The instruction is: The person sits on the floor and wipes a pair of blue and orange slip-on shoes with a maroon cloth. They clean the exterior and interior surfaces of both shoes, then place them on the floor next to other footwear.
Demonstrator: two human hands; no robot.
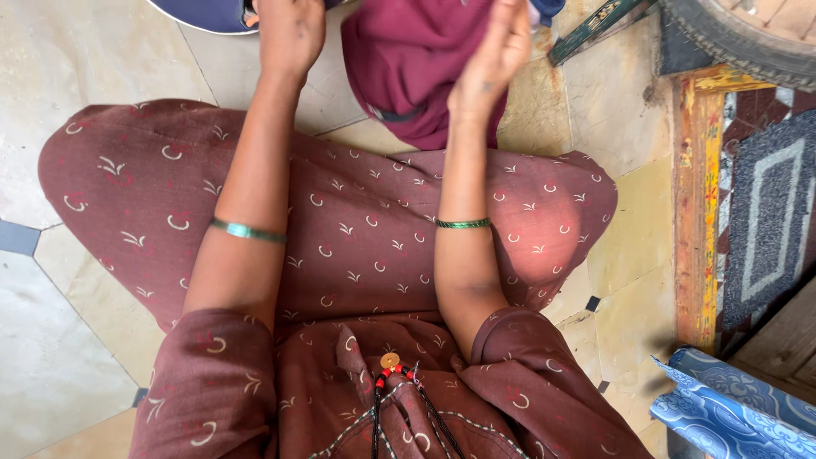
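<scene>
Necklace: a black cord with red beads and a small gold disc (390, 360) hangs at the chest, nearest the camera and well short of both hands.
Dress: brown-red printed cloth (357, 221) covers the crossed knees, below both forearms.
Bangles: a pale green one (247, 230) on the left forearm, a darker green one (463, 223) on the right.
Blue patterned cloth: a folded, glossy piece (731, 408) lies at the near right, far from either hand.
Tiled floor: pale stone tiles with small dark insets (51, 357) lie under the knees.
Maroon garment: the cloth (408, 59) hangs between the two hands, past the knees, its lower edge resting close to the lap.
Right hand: the hand (493, 55) sits at the garment's right edge, fingers curled and pinching the cloth.
Left hand: the hand (291, 34) is just left of the garment, its back to the camera; whether its fingers hold the cloth cannot be told.
Dark blue object: a rounded edge (212, 15) shows beyond the left hand.
Painted wooden frame: a worn yellow and red strip (697, 212) runs right of the right hand.
Tyre: a black treaded rim (739, 42) lies at the far right.
</scene>
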